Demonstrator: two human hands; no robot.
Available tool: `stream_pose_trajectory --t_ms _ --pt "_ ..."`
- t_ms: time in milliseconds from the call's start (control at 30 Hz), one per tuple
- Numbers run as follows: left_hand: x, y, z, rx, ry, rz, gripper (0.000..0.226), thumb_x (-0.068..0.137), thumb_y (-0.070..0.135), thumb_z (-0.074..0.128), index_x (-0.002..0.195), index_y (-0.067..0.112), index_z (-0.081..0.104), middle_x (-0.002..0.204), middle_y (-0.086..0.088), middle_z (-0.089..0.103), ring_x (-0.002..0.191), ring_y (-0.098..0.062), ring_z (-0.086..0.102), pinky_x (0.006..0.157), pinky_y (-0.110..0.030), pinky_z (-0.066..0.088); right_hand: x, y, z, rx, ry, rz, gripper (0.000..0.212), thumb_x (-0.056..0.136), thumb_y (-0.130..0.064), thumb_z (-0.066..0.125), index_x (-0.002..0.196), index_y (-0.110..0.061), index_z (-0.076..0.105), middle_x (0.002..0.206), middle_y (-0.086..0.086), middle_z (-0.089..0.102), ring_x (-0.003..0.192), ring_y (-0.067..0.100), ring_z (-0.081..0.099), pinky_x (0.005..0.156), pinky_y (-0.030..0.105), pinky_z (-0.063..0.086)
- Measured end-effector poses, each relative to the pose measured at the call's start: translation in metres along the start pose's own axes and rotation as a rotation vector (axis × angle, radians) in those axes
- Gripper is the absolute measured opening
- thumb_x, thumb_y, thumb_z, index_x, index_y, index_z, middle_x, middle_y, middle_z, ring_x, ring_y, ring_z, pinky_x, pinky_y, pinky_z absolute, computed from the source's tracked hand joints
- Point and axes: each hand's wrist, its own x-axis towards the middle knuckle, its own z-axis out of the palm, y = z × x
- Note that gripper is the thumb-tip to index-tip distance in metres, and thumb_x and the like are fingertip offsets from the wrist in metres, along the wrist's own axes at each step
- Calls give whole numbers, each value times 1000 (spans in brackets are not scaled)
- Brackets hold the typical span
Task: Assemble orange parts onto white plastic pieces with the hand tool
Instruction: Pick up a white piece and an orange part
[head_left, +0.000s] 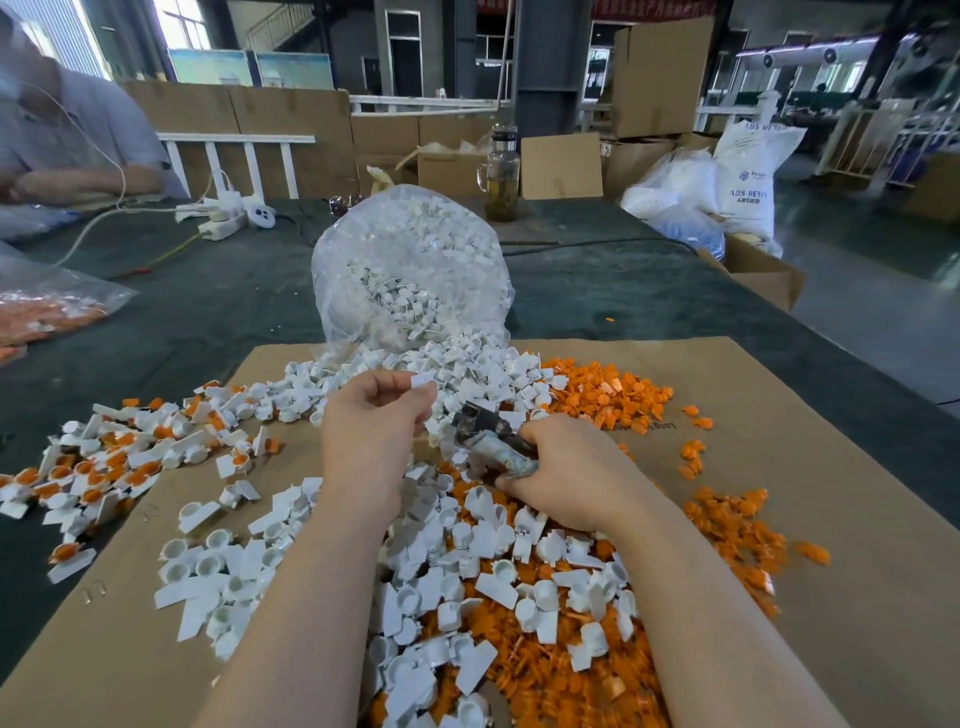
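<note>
A: What is lying at nine o'clock?

B: One bag (47, 306) of orange and white bits is sitting on the dark table (218, 301). Nearer in, a scatter of joined pieces (104, 467), white with orange inside, is spreading across the card's left edge; there are too many to count.

A: And the card?

B: One brown cardboard sheet (857, 545) is covering the table in front of the person.

A: What are the two hands doing?

B: The left hand (371, 426), at the centre, is pinching one small white piece (423, 382) between thumb and forefinger, with the other fingers curling in. Just to its right, the right hand (566, 467) is gripping one dark metal tool (488, 431), fingers wrapping its handles. The tool's head is pointing towards ten o'clock, close to the left hand. I cannot tell whether it is touching anything.

A: What is at twelve o'clock?

B: One clear bag (410, 260) is spilling white pieces (467, 571) down the card, under both forearms. Beyond it, one glass jug (501, 176) is standing.

A: And to the right?

B: Orange parts (602, 392) are lying in a heap from one o'clock round to five, uncountable, partly under the white ones. At two o'clock, one white sack (748, 176) is standing off the table.
</note>
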Motion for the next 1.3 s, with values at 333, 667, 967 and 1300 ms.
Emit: stream_pose_trajectory --t_ms 333,667,967,1300 --pt "0 0 1 -9 -4 -25 11 83 10 78 81 15 68 73 -1 73 72 -17 71 70 -28 59 1 -5 3 36 7 6 22 85 -38 63 73 -25 51 69 -4 56 61 13 54 48 26 34" --pt "-4 3 1 -79 -90 -64 12 83 3 75 85 8 64 76 -9 75 67 -16 74 57 -19 58 0 -1 0 170 220 21 24 88 -39 63 71 -28 49 68 -9 55 59 6 51 48 22 32" --pt "-14 4 10 -135 -367 -152 12 86 0 70 89 4 59 81 -14 76 69 -19 75 62 -24 60 -3 -4 -8 540 417 1 17 86 -30 70 95 -16 68 82 -7 66 74 5 60 64 22 49" --pt "-14 8 5 -153 -413 -159 13 85 -1 71 86 6 59 80 -15 76 69 -19 73 64 -25 60 -4 -5 -9 684 383 -11 11 87 -26 71 98 -24 69 87 -12 69 81 0 64 67 13 53"
